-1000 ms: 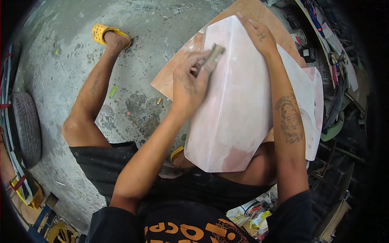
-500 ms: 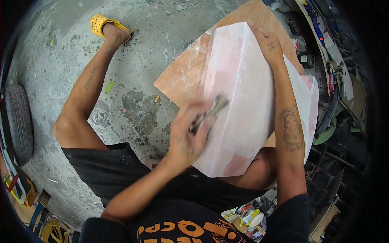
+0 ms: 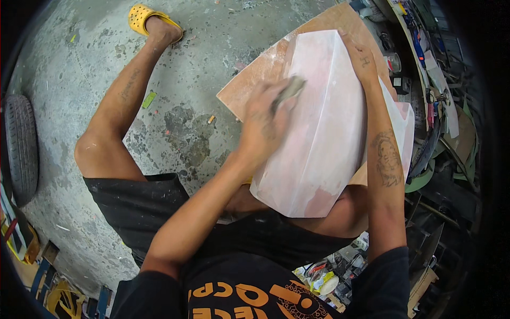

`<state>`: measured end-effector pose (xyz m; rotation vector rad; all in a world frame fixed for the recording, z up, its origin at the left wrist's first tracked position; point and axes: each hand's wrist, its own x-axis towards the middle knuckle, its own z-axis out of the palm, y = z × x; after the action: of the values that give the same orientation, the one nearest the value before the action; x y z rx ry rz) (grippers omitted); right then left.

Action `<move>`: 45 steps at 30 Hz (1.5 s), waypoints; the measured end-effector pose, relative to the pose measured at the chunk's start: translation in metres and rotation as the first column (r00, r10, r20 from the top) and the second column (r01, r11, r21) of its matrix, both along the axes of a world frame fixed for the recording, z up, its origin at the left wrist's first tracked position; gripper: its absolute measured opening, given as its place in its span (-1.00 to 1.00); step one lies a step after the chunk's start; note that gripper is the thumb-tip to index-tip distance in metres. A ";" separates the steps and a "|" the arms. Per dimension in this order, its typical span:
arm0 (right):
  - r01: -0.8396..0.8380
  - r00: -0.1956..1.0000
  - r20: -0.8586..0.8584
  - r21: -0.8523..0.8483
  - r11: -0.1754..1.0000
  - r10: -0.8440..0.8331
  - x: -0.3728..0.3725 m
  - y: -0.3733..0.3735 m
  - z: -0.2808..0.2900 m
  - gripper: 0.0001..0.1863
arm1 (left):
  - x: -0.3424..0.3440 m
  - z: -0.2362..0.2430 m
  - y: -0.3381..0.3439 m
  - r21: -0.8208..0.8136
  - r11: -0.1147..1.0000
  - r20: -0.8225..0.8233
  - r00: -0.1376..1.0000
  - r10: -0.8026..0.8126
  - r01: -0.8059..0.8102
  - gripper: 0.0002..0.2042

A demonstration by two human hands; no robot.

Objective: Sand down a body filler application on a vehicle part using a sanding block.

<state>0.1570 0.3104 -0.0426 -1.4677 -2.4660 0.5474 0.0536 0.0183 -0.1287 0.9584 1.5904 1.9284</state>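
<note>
- Your left hand (image 3: 265,118) grasps a folded pad (image 3: 291,90) against the pale panel (image 3: 319,127).
- Your right hand (image 3: 363,57) lies on its edge; whether clasping, I can't tell.
- The panel crosses your thigh (image 3: 350,215), above the wooden board (image 3: 248,87).
- Likely smoothing; the next stroke calls for even pressure.

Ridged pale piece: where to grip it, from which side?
Probably the ridged pale piece's right edge near its far end, from the right: the right face narrows there, and the right hand rests there, apart from the left hand, which holds a blurred block at the left face.
</note>
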 end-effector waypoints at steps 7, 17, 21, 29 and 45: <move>0.062 0.993 0.102 0.023 0.998 -0.064 0.009 -0.001 -0.007 -0.03 | 0.028 0.019 -0.017 0.016 0.999 0.093 0.995 -0.043 0.041 -0.70; 0.007 0.998 0.052 0.179 0.984 -0.016 0.010 0.008 -0.018 -0.28 | 0.014 0.016 -0.003 -0.047 0.999 0.032 0.999 -0.024 0.025 -0.69; -0.036 0.999 0.000 0.032 0.999 0.036 -0.017 -0.011 -0.011 -0.28 | -0.021 -0.009 0.028 -0.121 0.992 -0.021 0.999 0.043 -0.045 -0.68; -0.050 0.997 0.054 -0.082 0.995 0.054 -0.016 -0.008 -0.002 -0.23 | -0.018 -0.007 0.018 -0.087 0.996 -0.040 0.999 -0.001 -0.003 -0.68; -0.072 0.997 0.022 0.083 0.994 0.070 0.001 0.003 -0.005 -0.27 | 0.010 0.005 -0.003 -0.039 0.999 0.035 0.999 0.022 -0.021 -0.69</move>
<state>0.1580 0.3130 -0.0476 -1.3641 -2.5311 0.4390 0.0635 0.0153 -0.1233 0.8906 1.6184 1.9117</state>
